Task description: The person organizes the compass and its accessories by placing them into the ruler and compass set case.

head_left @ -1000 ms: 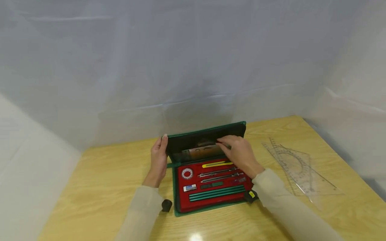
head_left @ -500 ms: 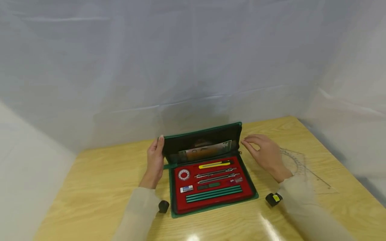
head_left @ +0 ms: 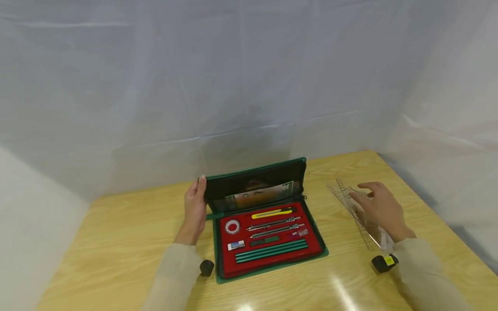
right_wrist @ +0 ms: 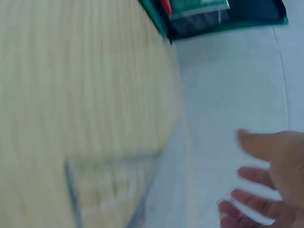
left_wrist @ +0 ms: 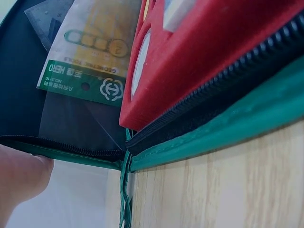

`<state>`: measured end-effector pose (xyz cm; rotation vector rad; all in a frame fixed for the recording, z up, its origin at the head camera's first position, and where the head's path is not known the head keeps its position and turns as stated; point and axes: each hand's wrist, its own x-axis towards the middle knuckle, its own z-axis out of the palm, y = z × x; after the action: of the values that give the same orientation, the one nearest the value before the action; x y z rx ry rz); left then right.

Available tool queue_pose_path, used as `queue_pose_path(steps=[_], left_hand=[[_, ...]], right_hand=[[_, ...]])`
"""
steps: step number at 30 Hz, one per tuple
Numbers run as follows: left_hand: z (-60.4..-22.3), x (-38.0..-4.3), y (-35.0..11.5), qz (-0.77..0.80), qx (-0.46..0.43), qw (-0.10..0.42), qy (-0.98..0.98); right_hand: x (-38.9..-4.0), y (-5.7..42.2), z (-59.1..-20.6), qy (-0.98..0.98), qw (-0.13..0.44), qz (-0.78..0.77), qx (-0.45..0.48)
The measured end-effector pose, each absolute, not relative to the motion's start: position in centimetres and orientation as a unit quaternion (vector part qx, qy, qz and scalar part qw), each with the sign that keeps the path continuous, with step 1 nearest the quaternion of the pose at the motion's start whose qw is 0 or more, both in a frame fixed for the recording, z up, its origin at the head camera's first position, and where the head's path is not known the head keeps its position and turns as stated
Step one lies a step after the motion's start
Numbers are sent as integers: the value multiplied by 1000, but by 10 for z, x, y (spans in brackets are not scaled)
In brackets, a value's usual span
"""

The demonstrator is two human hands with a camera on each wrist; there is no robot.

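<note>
A green zip case (head_left: 272,270) lies unfolded on the wooden table, its lid (head_left: 253,176) raised. My left hand (head_left: 194,211) grips the lid's left edge; in the left wrist view its thumb (left_wrist: 28,171) lies along the zip. Inside the lid sits a clear printed "Geometric Tools" packet (left_wrist: 95,52), with a transparent piece (left_wrist: 45,21) partly behind it. To the right of the case, my right hand (head_left: 383,211) hovers with parted fingers over clear set squares (head_left: 346,198), partly covering them. Whether it touches them cannot be told; the right wrist view is blurred.
The case's red tray (head_left: 229,270) holds a yellow cutter (head_left: 274,213), two compasses (head_left: 274,223), a white ring (head_left: 232,226), an eraser (head_left: 235,245) and green pencils (head_left: 271,251). A white sheet (head_left: 249,86) hangs behind the table.
My right hand has left the lid pocket and moved right to the set squares, its fingers parting. My left hand keeps its grip on the lid.
</note>
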<state>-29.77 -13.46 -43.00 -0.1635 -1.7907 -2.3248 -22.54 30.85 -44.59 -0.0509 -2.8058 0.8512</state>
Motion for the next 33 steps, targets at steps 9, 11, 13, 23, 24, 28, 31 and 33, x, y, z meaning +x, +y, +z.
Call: queue_pose_path(steps=[9, 11, 13, 23, 24, 28, 31, 33], left_hand=[[-430, -298, -137, -792, -48, 101, -600], [-430, -298, -138, -792, -49, 100, -600], [-430, -298, -138, -793, -51, 100, -600], [-429, -297, -137, -794, -43, 98, -599], [-429, -297, -136, -795, -43, 99, -597], [-429, -297, -135, -800, -50, 100, -590], [-430, -298, -135, -800, -55, 96, -589], [-431, -298, -135, -799, -58, 94, -590]], right_hand=[[-209, 348, -455, -968, -22, 225, -105], [-207, 352, -456, -969, -41, 218, -111], [-204, 355, -458, -968, -51, 216, -115], [-197, 369, -461, -971, -45, 218, -89], [-197, 370, -461, -970, -47, 224, -83], [-198, 375, -460, -967, -51, 237, -75], [-198, 379, -461, -963, -61, 250, -84], [-197, 381, -461, -959, -70, 258, -92]])
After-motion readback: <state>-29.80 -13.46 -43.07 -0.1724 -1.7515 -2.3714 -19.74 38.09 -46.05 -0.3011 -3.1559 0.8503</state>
